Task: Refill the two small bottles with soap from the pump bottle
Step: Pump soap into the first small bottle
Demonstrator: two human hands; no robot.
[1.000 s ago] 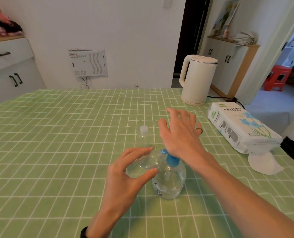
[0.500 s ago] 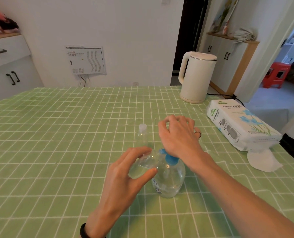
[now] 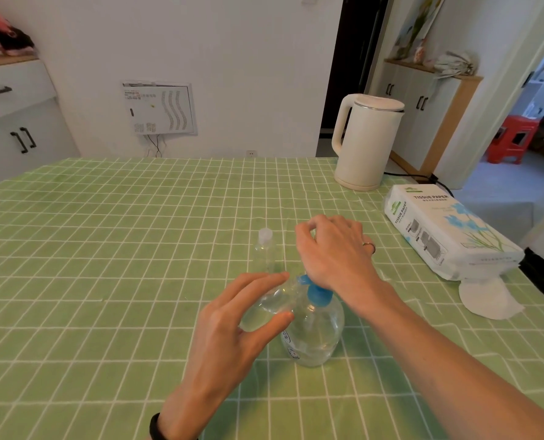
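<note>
A clear pump bottle (image 3: 318, 338) with a blue pump head (image 3: 316, 295) stands on the green checked tablecloth (image 3: 105, 249). My left hand (image 3: 229, 331) grips a small clear bottle (image 3: 264, 308) between thumb and fingers, tilted with its mouth at the pump's nozzle. My right hand (image 3: 331, 252) rests its heel on the pump head, and its fingers are curled with nothing visible in them. A second small bottle (image 3: 264, 249) with a white cap stands upright just behind, left of my right hand.
A cream kettle (image 3: 365, 144) stands at the table's far right, its cord trailing off the edge. A pack of tissue paper (image 3: 445, 230) lies along the right edge, with a loose tissue (image 3: 486, 296) in front of it.
My right hand's fingers have curled down from straight while its heel stays on the pump head. My left hand keeps the small bottle at the nozzle.
</note>
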